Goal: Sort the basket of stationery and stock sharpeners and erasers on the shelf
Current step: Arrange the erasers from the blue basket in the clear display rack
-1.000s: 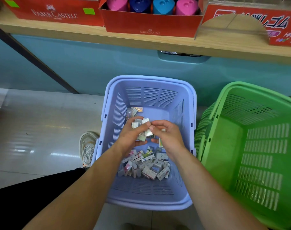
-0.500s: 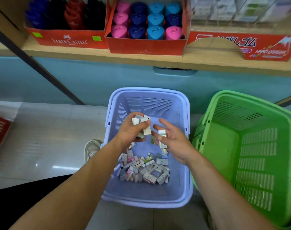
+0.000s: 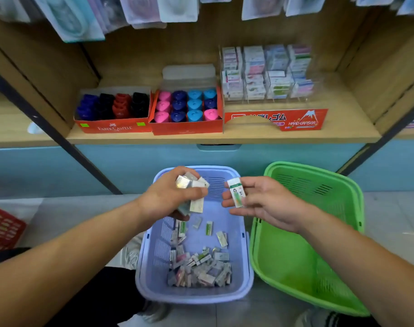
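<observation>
a wrapped eraser [image 3: 236, 192] sits pinched against the nearly straight fingers of the right hand [image 3: 267, 204], over the lilac basket [image 3: 194, 299]. the left hand [image 3: 165, 197] is curled tight round a bundle of erasers [image 3: 194, 185]. they look light, stiff and slick-sleeved, so pinch the long edges. the clear eraser display [image 3: 267, 74] waits on the shelf [image 3: 224, 138].
</observation>
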The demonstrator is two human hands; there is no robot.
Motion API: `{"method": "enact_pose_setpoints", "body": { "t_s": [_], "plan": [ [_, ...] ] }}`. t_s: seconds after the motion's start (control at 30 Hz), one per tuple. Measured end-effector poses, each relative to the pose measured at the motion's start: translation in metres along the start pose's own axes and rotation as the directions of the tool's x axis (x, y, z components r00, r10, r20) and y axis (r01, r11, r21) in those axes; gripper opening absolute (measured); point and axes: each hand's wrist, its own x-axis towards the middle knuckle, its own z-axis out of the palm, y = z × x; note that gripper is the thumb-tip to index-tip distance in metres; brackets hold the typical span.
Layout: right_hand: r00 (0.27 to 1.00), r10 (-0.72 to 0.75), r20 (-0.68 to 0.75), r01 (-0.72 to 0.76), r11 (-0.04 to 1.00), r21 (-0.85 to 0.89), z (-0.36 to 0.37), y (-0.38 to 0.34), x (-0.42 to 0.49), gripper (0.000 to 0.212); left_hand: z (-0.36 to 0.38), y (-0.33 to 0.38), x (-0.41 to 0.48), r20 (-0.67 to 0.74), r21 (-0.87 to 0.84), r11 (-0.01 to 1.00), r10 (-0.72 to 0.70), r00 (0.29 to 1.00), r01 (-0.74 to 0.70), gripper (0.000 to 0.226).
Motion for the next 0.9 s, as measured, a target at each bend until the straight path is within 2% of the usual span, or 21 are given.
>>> {"method": "enact_pose_setpoints", "body": {
  "t_s": [0.1,0.17,0.3,0.43,0.63,0.73,0.9],
  "plan": [
    [0.998,-0.027,0.058,0.028,0.999,-0.026,-0.009,-0.017,-0.026,0.033,0.005,0.012,-0.010,-0.003,-0.046,0.998,0.030,1.000,-0.031,0.029],
    [0.998,-0.051,0.025,0.052,0.998,-0.033,-0.014,-0.023,-0.037,0.030,0.011,0.016,-0.010,-0.011,-0.069,0.997,0.036,0.999,-0.036,0.032],
    [0.975,-0.135,-0.178,0.131,0.991,-0.038,-0.021,-0.021,-0.045,0.015,0.029,0.022,0.005,-0.031,-0.106,0.994,0.029,0.999,-0.032,0.038],
    [0.910,-0.208,-0.360,0.201,0.978,-0.056,-0.027,-0.018,-0.031,0.017,0.042,0.037,0.022,-0.065,-0.125,0.990,0.059,0.996,-0.067,0.030],
    [0.872,-0.284,-0.399,0.290,0.956,-0.048,-0.041,-0.054,0.003,0.024,0.029,0.076,0.054,-0.114,-0.100,0.980,0.159,0.981,-0.171,0.029],
    [0.823,-0.375,-0.426,0.344,0.927,-0.152,-0.049,-0.083,0.034,0.028,0.012,0.087,0.070,-0.133,-0.075,0.976,0.191,0.973,-0.202,0.030],
    [0.754,-0.449,-0.480,0.371,0.894,-0.252,-0.066,-0.126,0.103,0.024,-0.006,0.089,0.093,-0.166,-0.139,0.969,0.183,0.969,-0.206,0.024]
  ]
}}
